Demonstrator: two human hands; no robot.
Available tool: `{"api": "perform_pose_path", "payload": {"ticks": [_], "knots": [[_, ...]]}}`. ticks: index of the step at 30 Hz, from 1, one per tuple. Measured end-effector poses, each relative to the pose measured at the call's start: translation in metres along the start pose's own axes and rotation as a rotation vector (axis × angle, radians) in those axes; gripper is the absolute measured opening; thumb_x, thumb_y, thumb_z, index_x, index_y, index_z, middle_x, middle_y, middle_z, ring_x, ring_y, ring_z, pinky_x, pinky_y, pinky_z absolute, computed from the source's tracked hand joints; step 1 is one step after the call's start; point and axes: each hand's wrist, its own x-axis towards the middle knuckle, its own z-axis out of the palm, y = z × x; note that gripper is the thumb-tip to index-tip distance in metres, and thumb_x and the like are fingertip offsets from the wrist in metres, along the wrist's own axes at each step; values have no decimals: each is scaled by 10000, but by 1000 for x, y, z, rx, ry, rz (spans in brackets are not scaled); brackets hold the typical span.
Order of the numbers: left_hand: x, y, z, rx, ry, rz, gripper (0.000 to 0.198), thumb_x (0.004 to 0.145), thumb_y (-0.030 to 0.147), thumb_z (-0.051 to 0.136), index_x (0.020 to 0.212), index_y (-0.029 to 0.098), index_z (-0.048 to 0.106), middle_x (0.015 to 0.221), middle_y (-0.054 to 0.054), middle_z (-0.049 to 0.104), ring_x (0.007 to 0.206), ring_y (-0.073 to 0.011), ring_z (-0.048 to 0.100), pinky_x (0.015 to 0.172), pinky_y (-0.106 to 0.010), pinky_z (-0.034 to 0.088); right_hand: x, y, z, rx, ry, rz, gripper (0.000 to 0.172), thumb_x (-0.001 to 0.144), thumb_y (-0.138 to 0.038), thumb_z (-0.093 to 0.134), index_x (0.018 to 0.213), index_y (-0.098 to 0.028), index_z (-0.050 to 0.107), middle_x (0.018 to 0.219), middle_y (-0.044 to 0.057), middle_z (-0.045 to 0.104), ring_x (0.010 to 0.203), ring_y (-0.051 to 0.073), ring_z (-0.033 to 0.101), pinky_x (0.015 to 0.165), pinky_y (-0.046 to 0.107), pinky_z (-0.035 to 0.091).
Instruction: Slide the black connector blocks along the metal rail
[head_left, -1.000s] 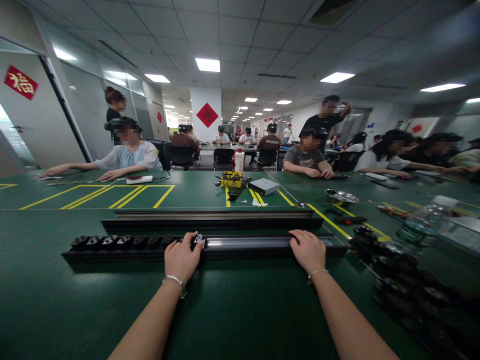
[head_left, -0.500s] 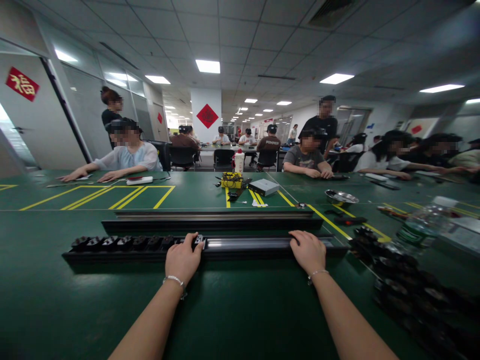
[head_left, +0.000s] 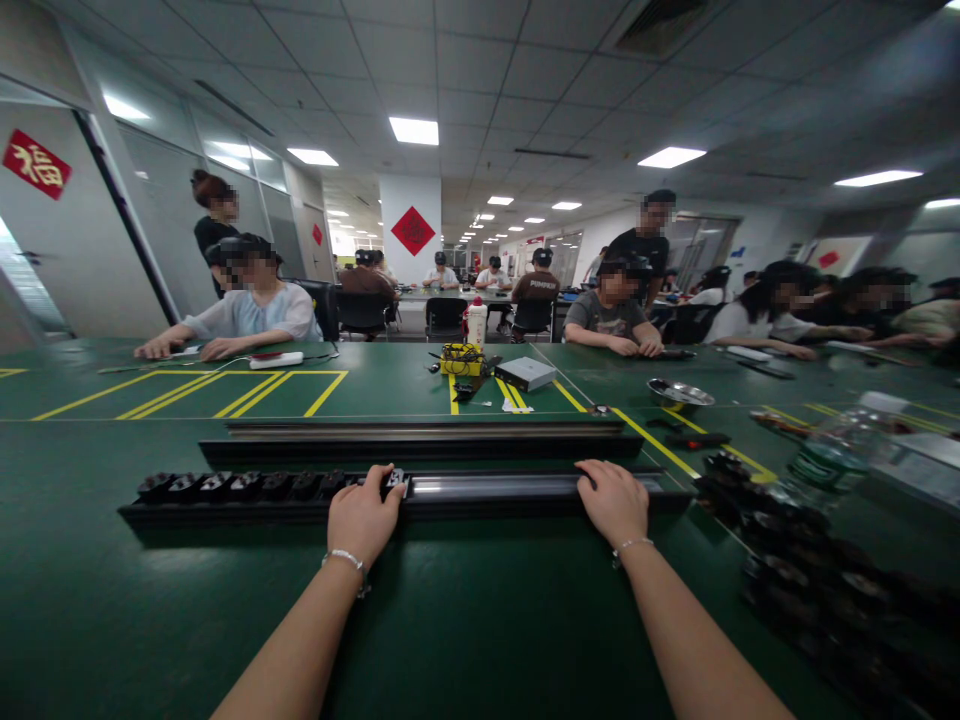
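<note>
A long black track rail lies across the table in front of me, with a shiny strip along its channel. Several black blocks, some with silvery faces, sit in a row in its left part. My left hand is closed over the rightmost block, thumb at its near side; the fingers hide much of it. Toward the rail's right end, my right hand grips the rail, with the fingers curled over its far edge. A second black rail lies parallel just behind.
A pile of black blocks and a plastic bottle stand at the right. Farther back are a metal bowl, a grey box and a yellow box with cables. Co-workers sit across the table.
The view has shifted very slightly, so the rail appears a little farther left. Both hands keep their places on the block and rail. A co-worker's hand at the left has moved a little.
</note>
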Motion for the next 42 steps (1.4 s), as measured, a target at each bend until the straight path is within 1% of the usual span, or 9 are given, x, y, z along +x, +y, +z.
{"api": "perform_pose_path", "payload": {"ticks": [7, 15, 22, 32, 37, 42], "knots": [[0, 2, -2, 2, -8, -7, 389, 835, 437, 334, 1122, 249, 518, 812, -42, 709, 853, -196, 641, 852, -320, 385, 0, 1, 0, 17, -3, 2, 377, 782, -300, 356, 1048, -299, 624, 1189, -24, 591, 1138, 204, 438, 944, 402, 285], [0, 0, 1, -26, -10, 2, 398, 838, 447, 310, 1126, 255, 507, 843, -39, 712, 872, -193, 640, 934, -345, 345, 0, 1, 0, 27, -8, -7, 383, 791, -313, 340, 1048, -288, 623, 1188, -16, 589, 1141, 208, 436, 947, 415, 281], [0, -1, 3, -30, -7, 7, 410, 843, 451, 293, 1136, 252, 498, 815, -48, 711, 867, -194, 641, 928, -348, 351, 1, 1, 0, 11, -14, -5, 386, 791, -309, 346, 1061, -300, 622, 1191, -16, 585, 1139, 212, 435, 948, 417, 285], [0, -2, 3, -12, -6, 6, 414, 842, 453, 297, 1143, 248, 494, 825, -44, 709, 867, -191, 641, 921, -342, 356, 0, 1, 1, -27, 8, -8, 378, 781, -286, 371, 1057, -302, 628, 1191, -23, 587, 1131, 203, 442, 937, 388, 294], [0, -1, 3, -21, -9, 4, 419, 841, 454, 291, 1142, 249, 497, 855, -46, 710, 870, -190, 640, 932, -349, 348, 0, 1, 0, -9, -9, -4, 386, 793, -312, 351, 1071, -300, 619, 1193, -20, 586, 1142, 209, 433, 938, 399, 294], [-1, 1, 1, -2, -7, 17, 441, 844, 466, 272, 1148, 242, 499, 798, -58, 709, 857, -196, 642, 934, -360, 342, 1, 3, 1, 8, -23, -8, 394, 795, -319, 340, 1080, -292, 611, 1206, -14, 578, 1148, 211, 429, 946, 413, 282]]}}
